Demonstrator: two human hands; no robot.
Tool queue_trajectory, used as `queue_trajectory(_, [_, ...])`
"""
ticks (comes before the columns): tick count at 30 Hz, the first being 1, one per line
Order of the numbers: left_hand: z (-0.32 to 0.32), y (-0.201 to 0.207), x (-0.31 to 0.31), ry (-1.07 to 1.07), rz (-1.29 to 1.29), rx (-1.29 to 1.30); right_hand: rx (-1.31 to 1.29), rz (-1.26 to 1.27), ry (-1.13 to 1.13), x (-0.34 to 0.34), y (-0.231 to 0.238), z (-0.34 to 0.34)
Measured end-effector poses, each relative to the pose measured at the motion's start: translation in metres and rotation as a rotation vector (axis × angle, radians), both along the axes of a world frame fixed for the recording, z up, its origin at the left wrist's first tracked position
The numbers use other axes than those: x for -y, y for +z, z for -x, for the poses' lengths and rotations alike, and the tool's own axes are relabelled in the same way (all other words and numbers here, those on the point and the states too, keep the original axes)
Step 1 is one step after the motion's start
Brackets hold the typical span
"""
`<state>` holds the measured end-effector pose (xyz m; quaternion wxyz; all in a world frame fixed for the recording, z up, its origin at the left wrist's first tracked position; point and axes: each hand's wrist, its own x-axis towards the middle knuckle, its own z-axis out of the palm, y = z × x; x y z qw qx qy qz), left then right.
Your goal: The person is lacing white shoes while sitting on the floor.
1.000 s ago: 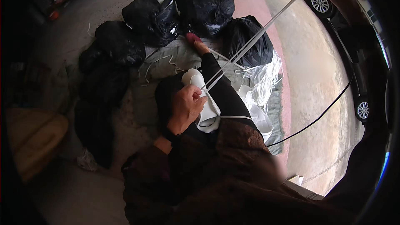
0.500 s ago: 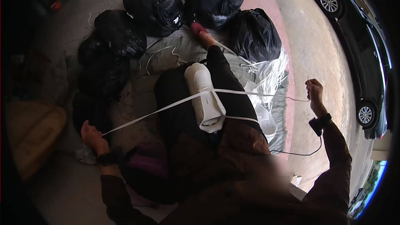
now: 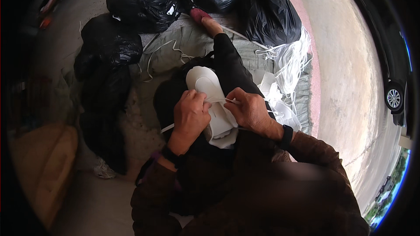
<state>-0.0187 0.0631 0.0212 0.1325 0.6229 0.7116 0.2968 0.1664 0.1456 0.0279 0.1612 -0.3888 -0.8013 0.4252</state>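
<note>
A white shoe (image 3: 222, 124) lies lengthwise on my lap, its rounded toe pointing away from me. My left hand (image 3: 190, 117) is at the left of the shoe, fingers closed in a pinch on a white shoelace (image 3: 216, 99). From the other side my right hand (image 3: 253, 112) pinches the same lace between thumb and forefinger, close above the shoe's opening. A short stretch of lace runs between the two hands. One end of it shows below my left wrist. My fingers partly cover the middle of the shoe.
Several black plastic bags (image 3: 273, 15) ring the mat beyond my legs. A bundle of white laces (image 3: 292, 67) hangs at the right, above more white shoe parts (image 3: 286, 116). My outstretched foot wears a red shoe (image 3: 199, 15). A dark car (image 3: 372, 35) stands far right.
Both hands have come inward from wide apart to meet over the shoe. The lace, stretched out across my lap before, is now drawn in close at the shoe.
</note>
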Motion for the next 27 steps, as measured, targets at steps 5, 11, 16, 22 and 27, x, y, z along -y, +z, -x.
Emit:
queue_trajectory(5, [-0.003,-0.001,-0.01,-0.057,0.027,-0.127,0.121,-0.088,0.022,-0.001,0.001,0.002])
queue_trajectory(11, [0.0,-0.015,-0.012,0.026,0.203,0.205,0.054,-0.207,0.14,-0.005,-0.015,-0.005])
queue_trajectory(16, [0.016,-0.012,-0.009,0.027,0.355,0.276,0.03,-0.067,-0.016,-0.044,-0.025,-0.015])
queue_trajectory(22, [0.061,0.068,0.02,-0.125,1.068,0.969,-0.041,-0.167,-0.021,-0.052,-0.02,-0.023])
queue_trajectory(27, [0.261,0.102,0.156,0.387,-0.269,2.057,0.004,-0.141,0.08,-0.006,-0.009,-0.019])
